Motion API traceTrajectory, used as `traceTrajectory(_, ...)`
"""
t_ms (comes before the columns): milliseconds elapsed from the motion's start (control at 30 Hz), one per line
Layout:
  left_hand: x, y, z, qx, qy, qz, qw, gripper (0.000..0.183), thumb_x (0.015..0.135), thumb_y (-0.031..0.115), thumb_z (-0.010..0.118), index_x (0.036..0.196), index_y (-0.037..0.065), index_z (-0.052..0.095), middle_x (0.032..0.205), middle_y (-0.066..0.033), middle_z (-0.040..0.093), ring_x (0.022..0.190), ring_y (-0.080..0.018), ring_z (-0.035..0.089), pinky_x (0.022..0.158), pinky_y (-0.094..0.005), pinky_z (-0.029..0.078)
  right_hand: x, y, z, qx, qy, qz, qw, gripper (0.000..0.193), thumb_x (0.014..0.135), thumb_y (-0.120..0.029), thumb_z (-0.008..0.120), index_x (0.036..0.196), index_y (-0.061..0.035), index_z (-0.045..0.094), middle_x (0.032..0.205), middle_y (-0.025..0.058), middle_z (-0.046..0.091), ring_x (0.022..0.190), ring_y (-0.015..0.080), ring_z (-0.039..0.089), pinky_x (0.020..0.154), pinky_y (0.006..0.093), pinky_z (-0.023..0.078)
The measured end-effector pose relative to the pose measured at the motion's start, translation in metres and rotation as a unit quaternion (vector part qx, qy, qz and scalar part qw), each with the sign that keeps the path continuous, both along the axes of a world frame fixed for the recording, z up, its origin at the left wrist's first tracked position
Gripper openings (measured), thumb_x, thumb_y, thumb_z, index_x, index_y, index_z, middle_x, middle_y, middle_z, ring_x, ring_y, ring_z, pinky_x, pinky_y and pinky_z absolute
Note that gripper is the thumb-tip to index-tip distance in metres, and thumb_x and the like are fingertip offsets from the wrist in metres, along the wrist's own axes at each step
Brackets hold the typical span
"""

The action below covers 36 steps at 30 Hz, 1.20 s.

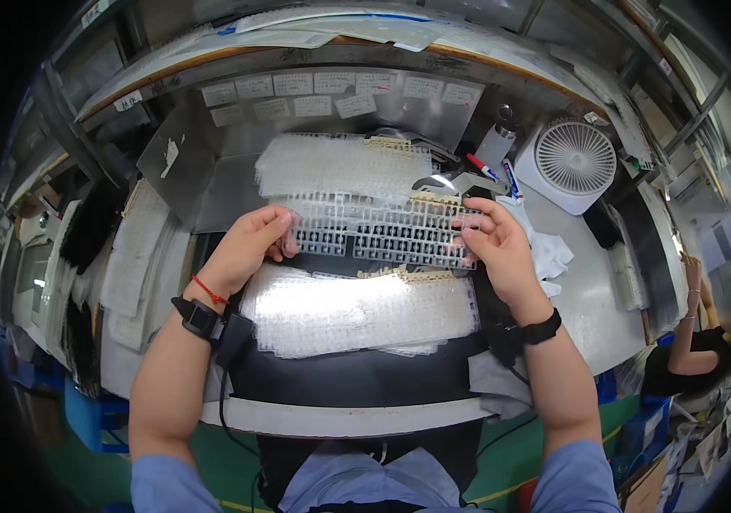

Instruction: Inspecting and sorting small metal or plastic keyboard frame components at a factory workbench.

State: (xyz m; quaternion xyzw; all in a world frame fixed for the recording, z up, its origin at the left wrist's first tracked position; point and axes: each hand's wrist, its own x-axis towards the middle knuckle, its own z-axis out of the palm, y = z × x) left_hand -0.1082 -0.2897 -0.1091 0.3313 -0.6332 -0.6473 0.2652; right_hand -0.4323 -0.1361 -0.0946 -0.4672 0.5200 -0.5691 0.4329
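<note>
Between my two hands is a clear plastic grid sheet (382, 232), perforated with rows of small rectangular cells and yellowish along part of its far edge. My left hand (264, 236) pinches its left end between thumb and fingers. At its right end my right hand (493, 244) grips with the thumb on the near side and fingers behind. Beyond it lies a stack of similar translucent sheets (322, 162), partly covered by the held one. Closer to me, another stack of sheets (357, 312) rests on the black mat (322, 376), shining under the light.
A white fan (575, 158), a bottle (497, 141), a red marker (481, 165) and a blue marker (513, 181) stand or lie back right, near a white cloth (549, 248). More sheets (139, 256) lie at left. A shelf (297, 51) spans the back; another person (698, 359) is far right.
</note>
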Motion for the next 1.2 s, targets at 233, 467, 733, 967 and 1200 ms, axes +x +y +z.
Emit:
traceTrajectory(233,0.002,-0.001,-0.001,-0.025,-0.027,-0.014,0.999,0.019,0.098,0.024,0.050,0.098,0.007,0.059,0.076,0.0017,0.060,0.070,-0.0046,0.053,0.065,-0.0186,0.042,0.002,0.002,0.001,-0.017,-0.014,-0.001,1.000,0.042,0.090,-0.001,0.055,0.130,-0.0016,0.042,0.112,0.0115,0.062,0.087,0.0143,0.065,0.066,0.0215,0.050)
traceTrajectory(467,-0.002,0.001,0.001,-0.015,-0.030,-0.002,0.999,0.018,0.098,0.024,0.051,0.097,0.008,0.059,0.076,0.0021,0.060,0.068,-0.0043,0.054,0.065,-0.0184,0.043,0.000,0.002,0.002,-0.030,-0.004,0.006,1.000,0.042,0.091,-0.002,0.055,0.131,-0.0010,0.041,0.114,0.0130,0.061,0.087,0.0163,0.066,0.066,0.0219,0.050)
traceTrajectory(733,-0.001,0.002,0.003,-0.004,-0.002,0.017,1.000,0.017,0.099,0.023,0.049,0.100,0.008,0.057,0.075,0.0023,0.059,0.071,-0.0048,0.054,0.065,-0.0180,0.042,0.003,0.004,0.003,-0.060,0.026,-0.007,0.998,0.045,0.091,-0.003,0.056,0.133,-0.0010,0.040,0.115,0.0139,0.061,0.088,0.0161,0.066,0.067,0.0224,0.050)
traceTrajectory(967,0.001,-0.005,-0.006,0.039,0.079,0.098,0.991,0.037,0.099,0.022,0.048,0.132,0.005,0.046,0.102,-0.0041,0.063,0.079,-0.0076,0.057,0.072,-0.0199,0.045,0.010,0.007,0.009,-0.075,0.046,-0.047,0.995,0.040,0.088,-0.006,0.062,0.125,-0.0022,0.049,0.100,0.0071,0.061,0.077,0.0103,0.061,0.066,0.0203,0.048)
traceTrajectory(1200,0.001,0.000,0.002,0.038,0.100,0.116,0.987,0.055,0.098,0.021,0.048,0.145,0.003,0.026,0.132,-0.0114,0.051,0.091,-0.0103,0.057,0.078,-0.0220,0.047,-0.001,0.012,0.018,0.037,0.391,0.085,0.916,0.045,0.063,-0.029,0.086,0.083,-0.0028,0.056,0.082,0.0046,0.052,0.070,0.0144,0.047,0.063,0.0266,0.041)
